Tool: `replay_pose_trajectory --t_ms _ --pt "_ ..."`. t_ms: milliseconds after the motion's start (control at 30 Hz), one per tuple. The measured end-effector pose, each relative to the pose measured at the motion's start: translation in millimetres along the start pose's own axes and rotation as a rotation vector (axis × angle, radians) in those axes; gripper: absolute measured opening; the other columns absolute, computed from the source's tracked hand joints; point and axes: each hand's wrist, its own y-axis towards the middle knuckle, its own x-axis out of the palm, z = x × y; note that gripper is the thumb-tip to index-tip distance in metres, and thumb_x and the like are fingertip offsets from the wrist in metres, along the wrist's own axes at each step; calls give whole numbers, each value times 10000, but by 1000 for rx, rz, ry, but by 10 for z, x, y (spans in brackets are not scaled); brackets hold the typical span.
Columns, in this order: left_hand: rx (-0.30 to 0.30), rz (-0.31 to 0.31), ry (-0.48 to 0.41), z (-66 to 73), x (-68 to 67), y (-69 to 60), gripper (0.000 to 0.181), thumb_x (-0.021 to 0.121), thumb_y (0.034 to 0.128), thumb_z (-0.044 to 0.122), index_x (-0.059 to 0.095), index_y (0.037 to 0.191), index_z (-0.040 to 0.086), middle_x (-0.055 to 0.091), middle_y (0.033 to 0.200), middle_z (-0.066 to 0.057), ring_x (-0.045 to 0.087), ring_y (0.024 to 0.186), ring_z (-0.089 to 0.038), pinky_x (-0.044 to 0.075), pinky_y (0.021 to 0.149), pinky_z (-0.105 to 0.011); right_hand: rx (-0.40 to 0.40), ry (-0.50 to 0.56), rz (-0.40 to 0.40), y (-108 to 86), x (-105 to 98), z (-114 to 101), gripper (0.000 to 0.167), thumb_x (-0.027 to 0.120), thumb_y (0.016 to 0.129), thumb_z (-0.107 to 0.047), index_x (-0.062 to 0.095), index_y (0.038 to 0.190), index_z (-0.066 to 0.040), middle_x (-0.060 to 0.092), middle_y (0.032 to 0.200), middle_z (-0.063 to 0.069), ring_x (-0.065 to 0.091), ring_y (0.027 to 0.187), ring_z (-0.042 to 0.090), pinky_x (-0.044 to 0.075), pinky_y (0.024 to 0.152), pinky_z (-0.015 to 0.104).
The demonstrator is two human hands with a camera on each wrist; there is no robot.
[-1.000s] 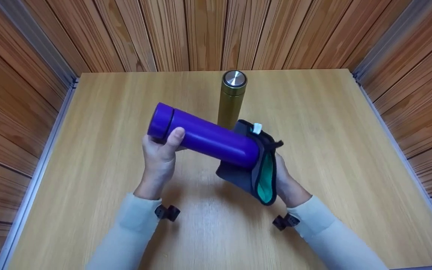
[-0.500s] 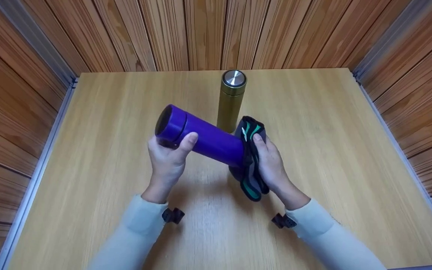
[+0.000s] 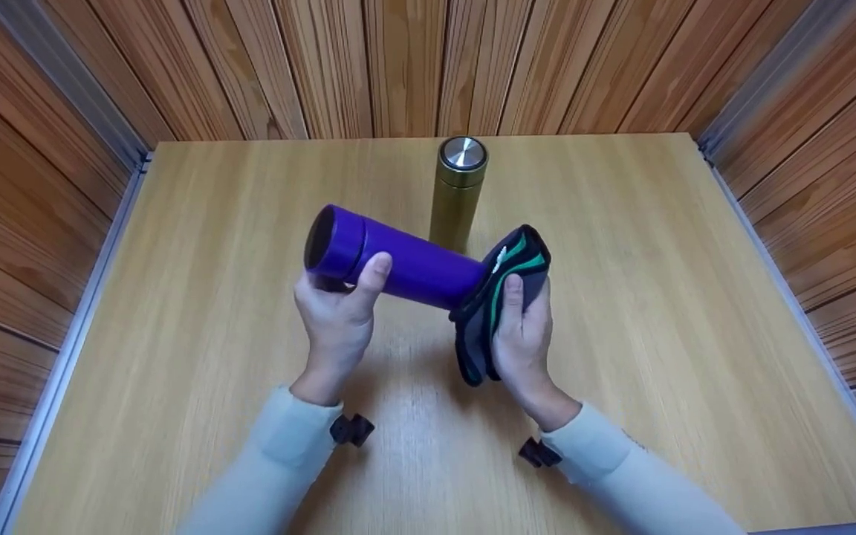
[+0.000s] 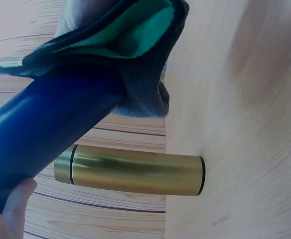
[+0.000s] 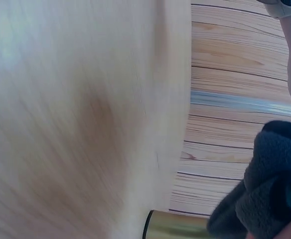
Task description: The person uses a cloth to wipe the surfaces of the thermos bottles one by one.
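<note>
My left hand (image 3: 339, 316) grips a purple thermos bottle (image 3: 420, 264) near its lid, thumb along the near side. The bottle is held tilted above the table, its lid toward the upper left. In my right hand (image 3: 524, 331) is a folded grey cloth (image 3: 476, 338) with black edging and a green inner side, pressed against the bottle's lower end. The cloth hides that end. In the left wrist view the cloth (image 4: 145, 89) lies against the purple bottle (image 4: 51, 109). The right wrist view shows only part of the cloth (image 5: 275, 169).
A gold thermos bottle (image 3: 458, 200) with a shiny metal lid stands upright on the wooden table (image 3: 198, 312), just behind the purple bottle. Wood-panelled walls (image 3: 406, 67) enclose the table at the back and both sides.
The right hand has come round the bottle's lower end, folding the cloth against it, then shifted slightly left. The left hand has moved a little right, turning the lid's top into view.
</note>
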Motion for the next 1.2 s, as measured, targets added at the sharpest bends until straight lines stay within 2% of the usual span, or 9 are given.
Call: replay_pose_trajectory --t_ms 133,233,433,600,767,833,1033,1200 --pt "-12 32 -37 -8 -5 0 565 848 850 346 603 1235 12 677 1145 -195 683 1014 -361 596 862 -438 -9 50 72 -1 25 -14 299 476 1099 -188 435 1346 -25 538 1179 84 525 1111 208 454 976 336" --pt "-18 48 -39 -22 -21 -10 538 837 863 311 596 1246 20 672 1154 -191 680 1026 -358 595 868 -437 41 76 88 0 22 -27 327 520 1083 -203 445 1345 -22 557 1194 95 548 1109 216 479 979 340" --pt "39 25 54 -44 -66 -20 505 835 867 289 612 1228 15 696 1132 -160 696 990 -350 597 856 -430 241 51 37 2 -33 -2 407 521 1076 -342 461 1372 -69 565 1251 90 544 1142 195 459 1017 359" --pt "78 16 119 -42 -121 14 472 848 849 226 630 1209 12 717 1117 -129 715 974 -329 605 835 -425 315 48 3 0 -116 32 471 493 1066 -447 439 1402 -120 560 1293 62 537 1197 191 436 1060 395" --pt "94 28 193 -65 -189 76 464 860 824 138 636 1211 15 727 1131 -99 726 1002 -282 607 829 -403 330 75 -13 14 -170 37 475 465 1068 -475 421 1414 -153 549 1303 54 527 1215 191 429 1067 405" --pt "90 37 235 -84 -213 104 475 870 813 122 637 1213 16 730 1128 -77 727 994 -251 616 782 -380 310 79 -27 10 -182 35 456 455 1075 -465 425 1405 -151 546 1290 63 525 1208 199 427 1060 408" --pt "91 74 374 -156 -282 176 563 916 779 192 643 1242 25 712 1126 -45 684 956 -173 607 640 -330 241 55 -55 -17 -206 22 398 446 1093 -406 445 1367 -118 560 1233 82 539 1141 207 425 1007 385" --pt "108 89 482 -194 -328 248 609 939 749 236 654 1241 19 680 1113 -59 637 935 -152 576 599 -272 206 15 -50 -16 -232 23 385 450 1097 -382 452 1351 -93 570 1190 92 552 1091 209 430 959 372"
